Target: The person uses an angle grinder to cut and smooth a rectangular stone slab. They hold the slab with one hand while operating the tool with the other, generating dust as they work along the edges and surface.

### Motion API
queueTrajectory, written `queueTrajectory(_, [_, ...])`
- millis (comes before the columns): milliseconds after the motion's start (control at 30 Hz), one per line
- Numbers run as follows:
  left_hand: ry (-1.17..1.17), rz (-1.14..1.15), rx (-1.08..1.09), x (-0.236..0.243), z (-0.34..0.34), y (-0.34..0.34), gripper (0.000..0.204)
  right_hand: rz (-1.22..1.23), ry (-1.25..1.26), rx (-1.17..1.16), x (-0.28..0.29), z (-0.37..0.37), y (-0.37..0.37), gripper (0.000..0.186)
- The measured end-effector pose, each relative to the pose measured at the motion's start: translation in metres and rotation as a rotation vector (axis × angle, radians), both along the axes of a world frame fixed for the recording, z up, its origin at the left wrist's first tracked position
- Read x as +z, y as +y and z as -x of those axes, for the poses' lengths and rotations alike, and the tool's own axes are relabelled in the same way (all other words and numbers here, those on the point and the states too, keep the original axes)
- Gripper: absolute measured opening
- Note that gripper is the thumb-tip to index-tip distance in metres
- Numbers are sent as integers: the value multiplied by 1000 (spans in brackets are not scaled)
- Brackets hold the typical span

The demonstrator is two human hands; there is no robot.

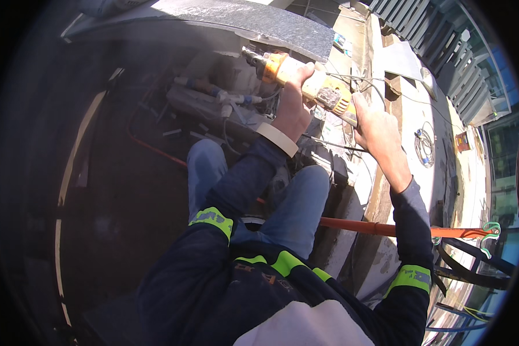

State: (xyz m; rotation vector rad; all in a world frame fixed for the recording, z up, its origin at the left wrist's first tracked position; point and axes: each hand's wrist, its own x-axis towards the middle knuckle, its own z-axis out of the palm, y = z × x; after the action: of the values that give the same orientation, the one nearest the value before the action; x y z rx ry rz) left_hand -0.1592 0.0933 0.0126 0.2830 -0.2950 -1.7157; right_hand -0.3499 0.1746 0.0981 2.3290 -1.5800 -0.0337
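Note:
Both of my hands are on a yellow angle grinder [313, 84], which lies slantwise with its metal head toward the upper left. My left hand [294, 104] wraps the front of its body, thumb on top. Farther back, my right hand [378, 124] closes round the rear end. The grinder's head is close under the edge of a grey speckled stone slab [242, 20]; whether it touches the slab I cannot tell. A pale ring like a roll of tape [277, 139] sits round my left wrist.
Beyond my knees are white pipe fittings [228, 101] amid rubble. An orange strap or bar [380, 227] crosses at my right. Coiled cable [425, 145] lies on the pale ledge at right, below grey metal slats [473, 75]. Dusty haze and shadow cover the left side.

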Motion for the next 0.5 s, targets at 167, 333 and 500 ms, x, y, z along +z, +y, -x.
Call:
queueTrajectory(167, [-83,-9,31,-11,-10,-17,34,22,-57,67,-17,-2,-21,72])
queueTrajectory(333, [-65,-15,67,-20,-22,-39,35,35,-86,88,-20,-18,-37,63])
queueTrajectory(500, [-75,-57,52,-10,-34,-41,33,24,-69,43,-15,-34,-42,58])
